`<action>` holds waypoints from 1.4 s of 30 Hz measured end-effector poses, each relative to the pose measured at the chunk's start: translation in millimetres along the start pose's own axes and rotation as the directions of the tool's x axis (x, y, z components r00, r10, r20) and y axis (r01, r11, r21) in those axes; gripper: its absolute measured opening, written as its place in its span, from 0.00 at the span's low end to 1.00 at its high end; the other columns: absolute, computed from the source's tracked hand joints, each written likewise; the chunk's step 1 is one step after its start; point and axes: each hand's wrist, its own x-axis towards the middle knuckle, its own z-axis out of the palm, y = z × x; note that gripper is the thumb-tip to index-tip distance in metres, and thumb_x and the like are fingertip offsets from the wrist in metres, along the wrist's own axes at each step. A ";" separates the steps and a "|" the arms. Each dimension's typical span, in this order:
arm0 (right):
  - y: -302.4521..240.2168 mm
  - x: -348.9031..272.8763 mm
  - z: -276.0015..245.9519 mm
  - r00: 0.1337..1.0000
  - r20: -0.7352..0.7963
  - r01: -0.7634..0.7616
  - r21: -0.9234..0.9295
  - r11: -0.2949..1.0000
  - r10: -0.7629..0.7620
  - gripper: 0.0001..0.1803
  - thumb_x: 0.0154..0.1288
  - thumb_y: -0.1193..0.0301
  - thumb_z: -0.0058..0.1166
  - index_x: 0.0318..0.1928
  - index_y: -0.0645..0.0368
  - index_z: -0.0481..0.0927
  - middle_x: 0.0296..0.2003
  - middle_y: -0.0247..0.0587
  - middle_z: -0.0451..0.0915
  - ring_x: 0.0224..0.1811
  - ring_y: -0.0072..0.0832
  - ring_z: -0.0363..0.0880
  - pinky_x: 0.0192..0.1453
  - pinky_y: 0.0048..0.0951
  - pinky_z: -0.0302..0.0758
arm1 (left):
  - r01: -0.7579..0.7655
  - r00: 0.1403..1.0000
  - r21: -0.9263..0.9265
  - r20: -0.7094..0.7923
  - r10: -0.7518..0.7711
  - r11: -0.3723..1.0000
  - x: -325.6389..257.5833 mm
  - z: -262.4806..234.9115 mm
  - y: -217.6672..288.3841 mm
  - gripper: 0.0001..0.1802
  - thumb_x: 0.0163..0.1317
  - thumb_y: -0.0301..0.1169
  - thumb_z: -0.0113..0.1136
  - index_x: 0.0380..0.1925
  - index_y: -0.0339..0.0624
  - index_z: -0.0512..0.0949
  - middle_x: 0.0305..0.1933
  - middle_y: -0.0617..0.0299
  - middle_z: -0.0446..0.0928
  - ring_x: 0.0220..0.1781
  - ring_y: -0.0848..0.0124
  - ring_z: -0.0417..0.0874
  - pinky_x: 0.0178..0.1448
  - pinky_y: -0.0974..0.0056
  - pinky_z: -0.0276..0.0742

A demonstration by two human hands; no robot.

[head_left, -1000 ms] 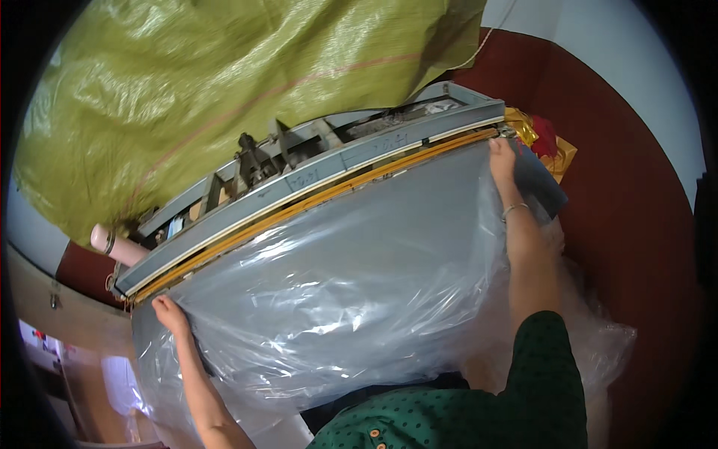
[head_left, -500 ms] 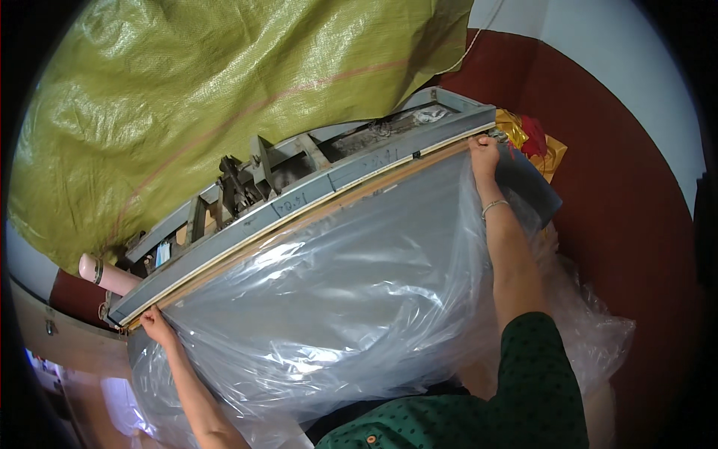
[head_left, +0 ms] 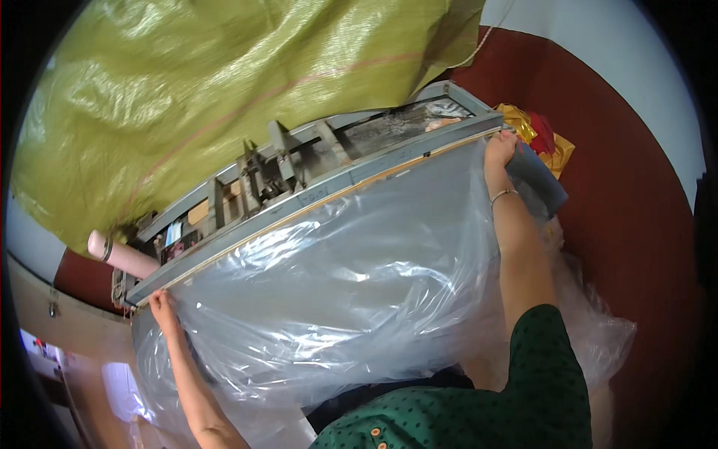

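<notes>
- Pink cylinder [head_left: 129,258]: lying at L end of metal frame [head_left: 389,157].
- L hand [head_left: 162,308]: fingers apparently pinching L end of thin strip [head_left: 381,176], frame's near-L corner.
- Strip: along frame's near edge; creased clear film [head_left: 336,299] body-side. Rec. even pull, both ends lvl.
- R hand [head_left: 499,150]: fingers bunched, apparently pinching strip's R end, near-R corner.

Between the left hand [head_left: 161,305] and the right hand [head_left: 499,150], open room lies over the clear, wrinkled plastic sheet [head_left: 314,299], reaching from the near side to the long grey metal frame [head_left: 336,183]. Either forearm bars a sideways pass. Farther on, the frame's metal crossbars [head_left: 331,142] break up the way, and a shiny yellow-green woven cover [head_left: 224,90] bounds the far side. A pink cylindrical bottle [head_left: 126,257] obstructs the left end; crumpled gold-and-red wrappings [head_left: 544,138] crowd the far right.
</notes>
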 end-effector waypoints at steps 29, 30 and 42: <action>-40.5 -78.6 -181.1 0.351 0.910 0.395 0.070 0.916 -0.221 0.09 0.51 0.73 0.58 0.20 0.62 0.72 0.15 0.22 0.63 0.19 0.12 0.57 0.23 0.19 0.55 | 0.249 0.965 0.111 0.059 -0.256 0.962 -322.6 -41.3 102.9 0.18 0.64 0.33 0.50 0.52 0.37 0.65 0.50 0.55 0.71 0.53 0.67 0.72 0.56 0.65 0.66; -39.9 -80.3 -179.8 0.350 0.909 0.400 0.073 0.914 -0.225 0.09 0.51 0.73 0.59 0.20 0.62 0.72 0.15 0.23 0.63 0.19 0.12 0.57 0.23 0.20 0.56 | 0.381 0.919 -0.138 0.162 -0.358 0.914 -330.9 -17.0 113.1 0.17 0.63 0.32 0.51 0.51 0.38 0.66 0.49 0.56 0.71 0.52 0.68 0.72 0.56 0.65 0.66; -37.9 -71.5 -188.5 0.379 0.914 0.298 0.025 0.954 -0.143 0.08 0.51 0.74 0.58 0.22 0.63 0.73 0.16 0.24 0.63 0.19 0.12 0.58 0.24 0.18 0.60 | -0.173 0.983 0.508 0.031 0.183 0.844 -205.4 -49.0 98.5 0.09 0.60 0.29 0.53 0.36 0.35 0.71 0.30 0.57 0.75 0.33 0.66 0.76 0.37 0.66 0.72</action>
